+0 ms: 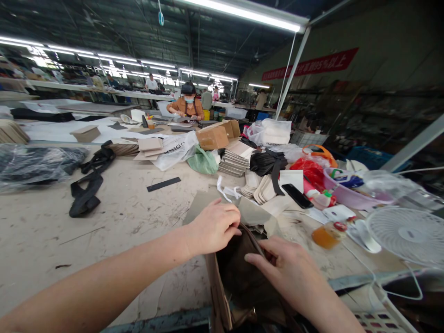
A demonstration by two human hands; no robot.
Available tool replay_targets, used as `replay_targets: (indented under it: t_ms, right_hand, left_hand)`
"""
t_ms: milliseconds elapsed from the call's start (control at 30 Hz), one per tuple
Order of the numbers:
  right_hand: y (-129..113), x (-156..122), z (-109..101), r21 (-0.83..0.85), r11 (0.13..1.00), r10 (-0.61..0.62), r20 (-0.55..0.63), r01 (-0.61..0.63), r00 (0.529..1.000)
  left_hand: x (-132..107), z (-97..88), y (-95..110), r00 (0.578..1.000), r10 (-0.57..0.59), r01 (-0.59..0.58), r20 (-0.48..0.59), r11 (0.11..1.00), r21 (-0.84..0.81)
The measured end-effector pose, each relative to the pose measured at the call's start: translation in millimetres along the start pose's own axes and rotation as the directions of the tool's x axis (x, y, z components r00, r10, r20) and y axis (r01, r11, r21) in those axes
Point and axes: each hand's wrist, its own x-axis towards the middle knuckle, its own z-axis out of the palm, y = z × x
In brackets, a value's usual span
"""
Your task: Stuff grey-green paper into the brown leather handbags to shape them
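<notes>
A brown bag stands at the table's front edge with its mouth open toward me, showing a dark inside. My left hand is closed on the bag's far rim, its fingers curled over the edge. On the right side of the same rim, my right hand pinches the bag's wall, thumb on the inside and fingers outside. Just beyond the bag lies a grey-green sheet, partly covered by my left hand. The bag's lower part drops out of view.
A dark strip and black straps lie to the left. Stacked boards, a cardboard box and a phone sit beyond. At right are a jar of orange liquid and a white fan. A co-worker sits opposite.
</notes>
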Motion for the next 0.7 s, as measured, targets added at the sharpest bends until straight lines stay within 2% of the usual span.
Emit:
replay_targets:
  t_ms: [300,700]
  right_hand:
    - [4,3,6,0.028,1.000,-0.005,0.032,0.005,0.999]
    - [5,4,10,0.013,0.999,0.033,0.001,-0.033,0.999]
  left_hand:
    - [2,1.8,1,0.998,-0.040,0.044,-0.048,0.995,0.092]
    - [4,11.0,1,0.992,-0.058,0.066,-0.109,0.995,0.076]
